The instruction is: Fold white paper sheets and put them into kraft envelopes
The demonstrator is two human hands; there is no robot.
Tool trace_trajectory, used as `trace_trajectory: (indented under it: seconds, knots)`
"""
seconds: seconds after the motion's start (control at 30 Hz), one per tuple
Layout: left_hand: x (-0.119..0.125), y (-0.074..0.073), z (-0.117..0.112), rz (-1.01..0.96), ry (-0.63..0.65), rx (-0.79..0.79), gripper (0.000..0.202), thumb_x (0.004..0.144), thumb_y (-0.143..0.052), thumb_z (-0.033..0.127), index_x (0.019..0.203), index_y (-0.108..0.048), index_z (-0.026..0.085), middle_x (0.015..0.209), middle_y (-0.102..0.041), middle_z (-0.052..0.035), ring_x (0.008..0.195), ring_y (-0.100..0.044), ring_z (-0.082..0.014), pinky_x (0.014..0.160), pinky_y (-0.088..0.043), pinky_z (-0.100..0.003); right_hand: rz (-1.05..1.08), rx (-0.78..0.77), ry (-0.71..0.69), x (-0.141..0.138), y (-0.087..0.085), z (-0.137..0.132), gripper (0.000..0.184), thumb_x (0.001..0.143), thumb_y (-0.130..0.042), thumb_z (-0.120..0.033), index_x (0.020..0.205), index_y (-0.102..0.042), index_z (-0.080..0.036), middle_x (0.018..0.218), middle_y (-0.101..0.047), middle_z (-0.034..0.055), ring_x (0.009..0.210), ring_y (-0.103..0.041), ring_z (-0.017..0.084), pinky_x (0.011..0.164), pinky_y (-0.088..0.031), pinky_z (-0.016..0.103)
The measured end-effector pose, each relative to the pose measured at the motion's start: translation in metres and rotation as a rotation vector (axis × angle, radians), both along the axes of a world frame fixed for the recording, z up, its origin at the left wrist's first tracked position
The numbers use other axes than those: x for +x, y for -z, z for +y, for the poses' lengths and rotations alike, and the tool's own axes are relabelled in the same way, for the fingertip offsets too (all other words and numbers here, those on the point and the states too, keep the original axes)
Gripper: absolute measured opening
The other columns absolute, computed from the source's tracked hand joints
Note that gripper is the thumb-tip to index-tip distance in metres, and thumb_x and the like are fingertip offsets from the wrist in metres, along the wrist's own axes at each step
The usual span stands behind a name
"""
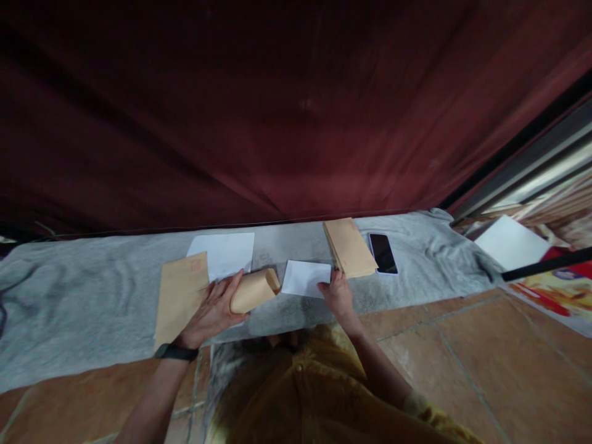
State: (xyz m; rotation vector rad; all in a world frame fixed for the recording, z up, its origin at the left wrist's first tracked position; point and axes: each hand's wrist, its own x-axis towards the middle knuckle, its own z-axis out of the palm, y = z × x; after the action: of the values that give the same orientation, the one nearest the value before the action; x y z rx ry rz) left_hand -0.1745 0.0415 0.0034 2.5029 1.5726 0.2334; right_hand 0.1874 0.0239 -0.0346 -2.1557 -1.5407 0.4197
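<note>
My left hand [217, 311] is closed around a brown envelope [252, 291], whose mouth bulges apart and faces right. Between the thumb and fingers of my right hand [337, 293] is the right edge of a folded white paper [305, 279]. The paper's left end lies close to the envelope's mouth, apart from it. Beside my left hand, a flat brown envelope [178, 296] with a small red mark rests on the cloth. A white sheet [231, 250] lies behind that hand, partly covered. Just beyond my right hand is a stack of brown envelopes [352, 246].
A grey cloth [92, 290] covers the long narrow surface. To the right of the stack lies a phone [383, 253]. A dark red curtain [287, 123] hangs along the back. At far right are a white box-like object [513, 242], a dark bar and a colourful package [559, 287].
</note>
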Motion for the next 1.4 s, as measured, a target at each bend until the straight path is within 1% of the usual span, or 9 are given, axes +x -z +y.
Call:
trace_trajectory:
  seconds: [0.17,0.3,0.43,0.53,0.67,0.83,1.03,1.23,1.4]
  knots:
    - [0.0,0.001,0.0,-0.011,0.001,-0.007,0.113,0.072,-0.074,0.052,0.161,-0.009,0.026,0.14,-0.052,-0.0129,0.131,-0.049,-0.0372,0.113,-0.033,-0.05,0.153,-0.015,-0.011,0.008,0.001,0.005,0.037,0.081,-0.066,-0.023,0.116,-0.053,-0.018,0.095,-0.067,0.0069,0.088,-0.067,0.024,0.075,-0.049,0.03]
    - [-0.002,0.005,0.001,-0.04,0.008,0.003,0.114,0.071,-0.074,0.052,0.162,-0.01,0.027,0.141,-0.052,-0.0123,0.131,-0.049,-0.036,0.113,-0.033,-0.049,0.206,-0.016,-0.109,0.015,0.002,0.009,0.007,0.079,-0.061,-0.021,0.086,-0.06,-0.02,0.079,-0.063,0.0026,0.072,-0.061,0.019,0.066,-0.044,0.027]
    - [-0.004,0.008,0.002,-0.054,0.013,-0.002,0.114,0.07,-0.075,0.053,0.162,-0.01,0.027,0.142,-0.053,-0.012,0.131,-0.05,-0.0355,0.112,-0.034,-0.047,0.236,0.076,-0.143,0.02,0.007,0.008,0.006,0.078,-0.059,-0.024,0.075,-0.056,-0.021,0.073,-0.058,0.0002,0.068,-0.056,0.017,0.065,-0.043,0.028]
    - [-0.003,0.006,0.002,-0.043,0.015,-0.018,0.115,0.071,-0.075,0.052,0.162,-0.008,0.027,0.144,-0.052,-0.0129,0.133,-0.049,-0.0352,0.113,-0.033,-0.047,0.27,0.164,-0.196,0.023,0.013,0.002,0.011,0.081,-0.054,-0.023,0.087,-0.061,-0.019,0.074,-0.061,0.0015,0.069,-0.057,0.019,0.066,-0.047,0.03]
    - [-0.002,0.004,0.002,-0.029,0.008,-0.036,0.115,0.071,-0.074,0.051,0.162,-0.01,0.025,0.145,-0.051,-0.0135,0.134,-0.047,-0.036,0.114,-0.032,-0.048,0.263,0.264,-0.314,0.029,0.018,-0.008,0.031,0.087,-0.048,-0.018,0.112,-0.068,-0.018,0.097,-0.067,0.0091,0.089,-0.064,0.024,0.082,-0.053,0.036]
    - [0.0,0.001,0.001,-0.018,-0.001,-0.026,0.112,0.07,-0.075,0.049,0.161,-0.013,0.024,0.144,-0.052,-0.0138,0.131,-0.05,-0.0361,0.112,-0.034,-0.047,0.114,0.301,-0.551,0.038,0.018,-0.023,0.059,0.086,-0.043,-0.003,0.137,-0.062,-0.026,0.113,-0.065,0.0094,0.107,-0.063,0.022,0.096,-0.053,0.036]
    - [0.001,0.0,0.001,-0.023,-0.01,-0.032,0.113,0.07,-0.074,0.05,0.161,-0.012,0.025,0.143,-0.052,-0.013,0.13,-0.051,-0.0356,0.11,-0.036,-0.045,-0.012,0.249,-0.667,0.045,0.01,-0.032,0.063,0.088,-0.046,-0.003,0.144,-0.057,-0.03,0.132,-0.064,0.0085,0.119,-0.061,0.024,0.106,-0.05,0.041]
    - [-0.001,0.001,0.001,-0.025,0.014,-0.018,0.113,0.07,-0.074,0.052,0.161,-0.012,0.025,0.142,-0.053,-0.0129,0.13,-0.051,-0.036,0.112,-0.034,-0.047,0.422,0.223,-0.533,0.041,0.003,-0.025,0.058,0.085,-0.039,-0.002,0.125,-0.072,-0.028,0.124,-0.07,0.0061,0.118,-0.064,0.021,0.103,-0.053,0.04]
    - [-0.001,0.002,0.001,-0.019,0.01,-0.01,0.112,0.071,-0.074,0.052,0.161,-0.013,0.025,0.143,-0.052,-0.0124,0.131,-0.049,-0.0359,0.112,-0.035,-0.047,0.835,0.11,-0.319,0.027,0.003,-0.015,0.039,0.079,-0.053,-0.014,0.108,-0.078,-0.024,0.093,-0.075,0.0051,0.08,-0.069,0.021,0.079,-0.06,0.037]
